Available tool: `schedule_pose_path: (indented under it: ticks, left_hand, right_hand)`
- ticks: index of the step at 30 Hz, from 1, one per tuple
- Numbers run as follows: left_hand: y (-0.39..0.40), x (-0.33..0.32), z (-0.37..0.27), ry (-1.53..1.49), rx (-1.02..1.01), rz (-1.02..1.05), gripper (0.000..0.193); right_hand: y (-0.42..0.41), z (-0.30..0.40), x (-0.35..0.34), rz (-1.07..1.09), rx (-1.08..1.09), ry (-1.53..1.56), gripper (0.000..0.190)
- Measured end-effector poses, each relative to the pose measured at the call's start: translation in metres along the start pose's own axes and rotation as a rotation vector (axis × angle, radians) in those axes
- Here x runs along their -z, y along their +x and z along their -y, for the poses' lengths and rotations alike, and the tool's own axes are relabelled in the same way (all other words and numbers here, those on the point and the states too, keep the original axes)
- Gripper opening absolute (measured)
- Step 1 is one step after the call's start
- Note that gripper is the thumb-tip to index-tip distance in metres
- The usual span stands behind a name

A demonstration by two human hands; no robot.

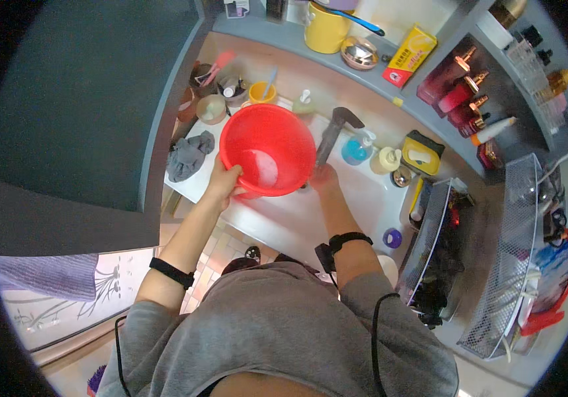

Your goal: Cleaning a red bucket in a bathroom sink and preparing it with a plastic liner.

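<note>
My left hand (224, 183) grips the near-left rim of a red plastic basin (269, 129). The basin is tilted, its mouth facing up towards me, above a white washbasin (289, 228). A pale patch shows on its inner bottom; I cannot tell whether it is water, foam or glare. My right hand (324, 178) is at the near end of a dark grey faucet (332, 134), just right of the red basin. Its fingers are blurred and partly hidden, so whether they grip the faucet is unclear. A grey cloth (190, 156) lies bunched on the washbasin's left side.
Cups (262, 93) stand behind the red basin. Right of the faucet are a blue pump bottle (357, 149), a cream pump bottle (386, 160) and a yellow soap dish (420, 155). A wire mesh basket (427, 243) borders the right side. Above hangs a grey shelf (274, 34) with toiletries.
</note>
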State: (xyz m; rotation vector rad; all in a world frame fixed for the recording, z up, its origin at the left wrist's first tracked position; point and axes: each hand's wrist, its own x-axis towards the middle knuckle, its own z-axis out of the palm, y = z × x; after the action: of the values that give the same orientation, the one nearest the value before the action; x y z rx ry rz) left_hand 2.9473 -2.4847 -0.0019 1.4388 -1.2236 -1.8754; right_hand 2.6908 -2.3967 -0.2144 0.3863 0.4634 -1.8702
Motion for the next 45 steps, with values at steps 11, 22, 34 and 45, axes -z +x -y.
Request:
schedule_pose_path:
  ticks: [11, 22, 34, 45]
  left_hand:
    - [0.008, -0.018, -0.001, -0.020, -0.007, 0.054, 0.060]
    - [0.016, -0.010, 0.012, -0.006, -0.011, 0.073, 0.059]
    - [-0.039, 0.011, -0.017, -0.138, -0.093, -0.033, 0.062]
    - [-0.110, 0.059, -0.014, 0.174, -0.298, 0.241, 0.039]
  right_hand:
    - [-0.076, 0.070, -0.043, -0.271, 0.280, -0.002, 0.033]
    - [-0.130, 0.029, -0.224, 0.203, 0.229, -1.667, 0.031]
    - [-0.117, 0.076, -0.148, -0.047, 1.432, -2.691, 0.037]
    - [-0.258, -0.047, -0.159, -0.178, 0.661, -1.156, 0.011]
